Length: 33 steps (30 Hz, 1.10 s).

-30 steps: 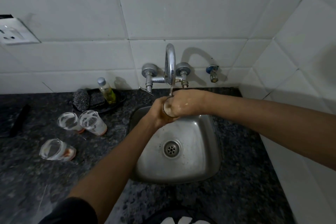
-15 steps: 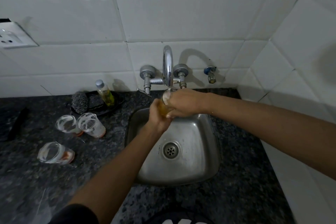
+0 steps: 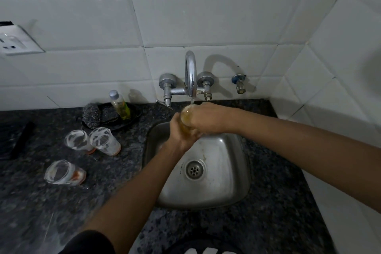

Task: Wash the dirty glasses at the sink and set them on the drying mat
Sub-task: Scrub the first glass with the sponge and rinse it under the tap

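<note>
Rinsing goes best with the glass [image 3: 186, 118] kept upright right under the tap [image 3: 190, 76], over the back edge of the sink [image 3: 206, 192]. Both grips are closed round it: left hand [image 3: 181, 136] low, right hand [image 3: 208, 118] by the rim. Turn it so water sweeps every wall, holding firmly since wet glass slips. Three soapy glasses [image 3: 90, 140] wait on the desk [image 3: 61, 212] left of the sink.

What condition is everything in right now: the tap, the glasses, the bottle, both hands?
Chrome tap: running, thin stream.
Clear glass under the tap: upright, holding yellowish water.
Left hand: grips that glass low down.
Right hand: wraps its side.
Two soapy glasses on the counter: upright, unrinsed.
Third soapy glass: lying on its side.
Small yellow soap bottle: capped, leaning.
Steel sink: drain open.
</note>
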Available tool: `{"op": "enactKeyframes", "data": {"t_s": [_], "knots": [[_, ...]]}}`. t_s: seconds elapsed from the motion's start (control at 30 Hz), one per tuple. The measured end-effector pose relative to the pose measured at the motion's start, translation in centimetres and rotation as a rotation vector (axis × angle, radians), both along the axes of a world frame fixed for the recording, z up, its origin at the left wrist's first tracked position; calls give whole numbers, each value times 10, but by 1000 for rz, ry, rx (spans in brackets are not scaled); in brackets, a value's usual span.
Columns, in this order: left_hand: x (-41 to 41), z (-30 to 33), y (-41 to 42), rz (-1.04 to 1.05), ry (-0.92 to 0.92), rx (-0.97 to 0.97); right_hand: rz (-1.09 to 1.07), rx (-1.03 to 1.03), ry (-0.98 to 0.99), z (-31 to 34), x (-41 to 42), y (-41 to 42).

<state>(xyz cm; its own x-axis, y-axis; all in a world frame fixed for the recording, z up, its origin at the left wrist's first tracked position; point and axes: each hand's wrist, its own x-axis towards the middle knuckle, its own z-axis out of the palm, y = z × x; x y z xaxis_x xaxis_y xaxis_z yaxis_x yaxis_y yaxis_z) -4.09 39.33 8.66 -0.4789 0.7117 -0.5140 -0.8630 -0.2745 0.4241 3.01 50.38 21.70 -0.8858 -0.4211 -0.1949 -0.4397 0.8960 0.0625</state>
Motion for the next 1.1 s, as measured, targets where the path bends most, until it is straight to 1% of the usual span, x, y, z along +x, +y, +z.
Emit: {"op": "enactKeyframes", "data": {"t_s": [0.07, 0.13, 0.23, 0.3, 0.4, 0.43, 0.47, 0.5, 0.57, 0.6, 0.63, 0.7, 0.77, 0.83, 0.9, 0.97, 1.0, 1.1], "knots": [[-1, 5, -3, -68, 17, -28, 99, 143, 18, -5, 1, 5], [-3, 5, -3, -96, 35, -31, 51, 139, -17, -10, 4, 5], [1, 6, -5, -48, 29, -12, -140, -23, -104, -12, 7, -8], [2, 4, -6, -41, 20, -20, -170, -42, -87, -15, 7, -7], [-1, 5, -7, -120, 51, -35, -71, 104, -8, -23, 7, 4], [0, 6, -8, -123, 59, -32, -42, 104, -1, -28, 9, 7], [1, 9, -9, -120, 78, -28, -36, 59, -8, -30, 13, 8], [2, 9, -10, -107, 108, -43, -63, -34, -12, -32, 18, 8], [4, 8, -15, -67, 162, -82, -170, -326, -48, -34, 28, 7], [5, 8, -19, -52, 184, -86, -233, -471, -26, -35, 33, 5], [5, 6, -22, -19, 192, -95, -284, -582, 38, -38, 39, 5], [1, 1, -27, 71, 200, -138, -403, -740, 213, -44, 48, 2], [1, 0, -28, 150, 233, -211, -543, -864, 313, -51, 52, 0], [1, -2, -28, 235, 274, -260, -692, -876, 276, -55, 50, -3], [1, 1, -28, 263, 299, -268, -778, -873, 130, -56, 46, -7], [-1, 2, -29, 293, 322, -277, -827, -936, -26, -54, 45, -12], [0, 4, -30, 293, 344, -288, -842, -949, -73, -54, 45, -14], [3, 9, -33, 256, 450, -340, -873, -932, -123, -58, 43, -17]]}}
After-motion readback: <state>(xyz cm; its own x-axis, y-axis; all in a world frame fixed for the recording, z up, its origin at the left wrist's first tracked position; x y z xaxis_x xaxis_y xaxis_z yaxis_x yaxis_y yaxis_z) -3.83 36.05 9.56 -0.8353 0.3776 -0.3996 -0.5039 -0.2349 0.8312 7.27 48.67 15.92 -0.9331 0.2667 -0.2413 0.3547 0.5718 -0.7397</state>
